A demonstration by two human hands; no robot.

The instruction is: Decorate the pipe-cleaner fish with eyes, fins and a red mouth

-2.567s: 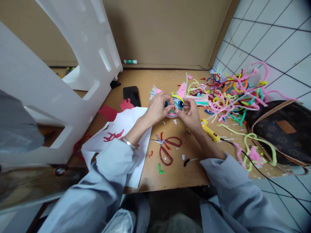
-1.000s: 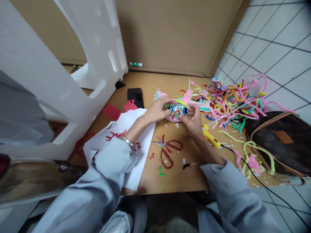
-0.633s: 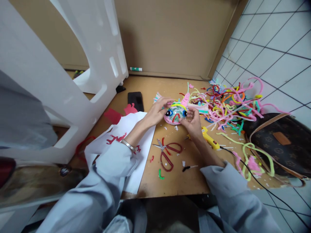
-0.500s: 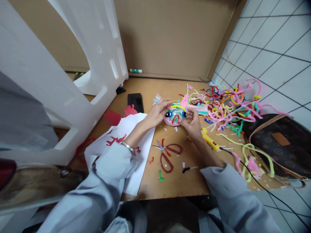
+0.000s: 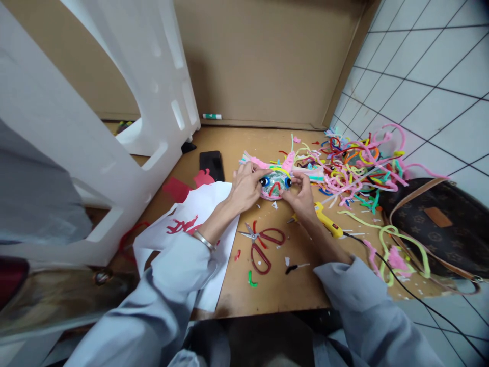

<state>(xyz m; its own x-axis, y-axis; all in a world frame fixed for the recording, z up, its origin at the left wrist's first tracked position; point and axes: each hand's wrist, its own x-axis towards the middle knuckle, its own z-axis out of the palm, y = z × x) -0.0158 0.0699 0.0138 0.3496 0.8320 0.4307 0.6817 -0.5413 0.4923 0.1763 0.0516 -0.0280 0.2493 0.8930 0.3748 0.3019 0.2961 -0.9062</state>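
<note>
A small round craft face (image 5: 274, 184), pink-rimmed with two blue googly eyes, a red mouth and a yellow strip on top, sits low over the brown board (image 5: 267, 275). My left hand (image 5: 244, 184) grips its left side with curled fingers. My right hand (image 5: 302, 192) pinches its right edge. Both wrists come out of grey sleeves, and a silver bangle (image 5: 204, 240) circles the left one. A pink fringed piece (image 5: 252, 161) pokes out behind my left fingers.
Red-handled scissors (image 5: 262, 243) lie just below my hands. A yellow glue gun (image 5: 325, 222) with a black cord lies right of them. A heap of coloured pipe cleaners (image 5: 355, 165), a brown patterned bag (image 5: 439, 224), a black phone (image 5: 211, 164), white paper (image 5: 198, 214) and white foam blocks (image 5: 114, 102) surround the board.
The craft face has turned and dropped slightly between my hands, its eyes and red mouth now facing me. Both hands stayed on it. My view shifted a little.
</note>
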